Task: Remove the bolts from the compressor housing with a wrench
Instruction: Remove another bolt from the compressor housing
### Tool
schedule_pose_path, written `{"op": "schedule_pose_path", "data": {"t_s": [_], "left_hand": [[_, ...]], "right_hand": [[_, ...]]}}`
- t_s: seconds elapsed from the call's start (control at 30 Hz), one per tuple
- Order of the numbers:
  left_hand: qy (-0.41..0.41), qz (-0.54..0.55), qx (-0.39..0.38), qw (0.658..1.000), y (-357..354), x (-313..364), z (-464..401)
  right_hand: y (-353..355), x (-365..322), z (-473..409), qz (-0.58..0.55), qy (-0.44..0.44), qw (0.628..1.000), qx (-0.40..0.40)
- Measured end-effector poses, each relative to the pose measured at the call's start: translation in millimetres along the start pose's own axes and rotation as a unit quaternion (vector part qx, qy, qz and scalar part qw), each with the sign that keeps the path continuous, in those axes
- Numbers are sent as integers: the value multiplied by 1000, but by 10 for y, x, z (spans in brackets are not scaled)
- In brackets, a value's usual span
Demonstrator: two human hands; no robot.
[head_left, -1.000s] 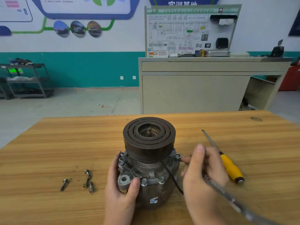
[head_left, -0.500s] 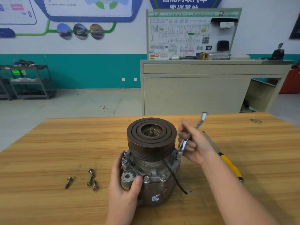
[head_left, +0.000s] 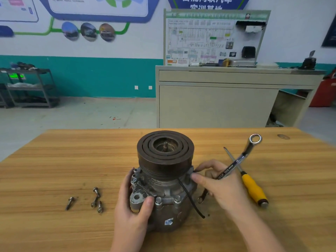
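At table centre, my left hand (head_left: 133,202) grips the compressor housing (head_left: 163,188) while my right hand (head_left: 221,186) — wrench (head_left: 234,164) now laid across its curled fingers, off the bolt — fingers the three-o'clock bolt, apparently loosened.

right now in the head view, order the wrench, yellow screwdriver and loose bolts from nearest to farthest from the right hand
1. wrench: held in the right hand itself.
2. yellow screwdriver: on the table just right of that hand.
3. loose bolts: far left, beyond the compressor.
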State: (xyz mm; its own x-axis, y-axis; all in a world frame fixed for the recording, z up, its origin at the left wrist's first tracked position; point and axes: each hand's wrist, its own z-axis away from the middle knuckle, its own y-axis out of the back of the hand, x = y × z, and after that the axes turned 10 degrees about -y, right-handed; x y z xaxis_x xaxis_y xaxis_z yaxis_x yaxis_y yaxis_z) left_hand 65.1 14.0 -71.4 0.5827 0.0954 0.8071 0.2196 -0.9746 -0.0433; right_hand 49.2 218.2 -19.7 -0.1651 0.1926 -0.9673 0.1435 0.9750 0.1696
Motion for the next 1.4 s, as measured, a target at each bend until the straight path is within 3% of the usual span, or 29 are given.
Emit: {"op": "schedule_pose_path", "data": {"t_s": [0.23, 0.43, 0.6, 1.4], "left_hand": [[-11, -9, 0, 1000, 0, 14, 8], [-6, -3, 2, 1000, 9, -5, 6], [-7, -10, 0, 1000, 11, 0, 7], [-14, -30, 2, 999, 12, 41, 15]], "right_hand": [[146, -65, -135, 26, 15, 992, -119], [90, 25, -86, -13, 5, 997, -76], [97, 25, -39, 16, 31, 995, -96], [54, 89, -7, -8, 50, 998, -47]]}}
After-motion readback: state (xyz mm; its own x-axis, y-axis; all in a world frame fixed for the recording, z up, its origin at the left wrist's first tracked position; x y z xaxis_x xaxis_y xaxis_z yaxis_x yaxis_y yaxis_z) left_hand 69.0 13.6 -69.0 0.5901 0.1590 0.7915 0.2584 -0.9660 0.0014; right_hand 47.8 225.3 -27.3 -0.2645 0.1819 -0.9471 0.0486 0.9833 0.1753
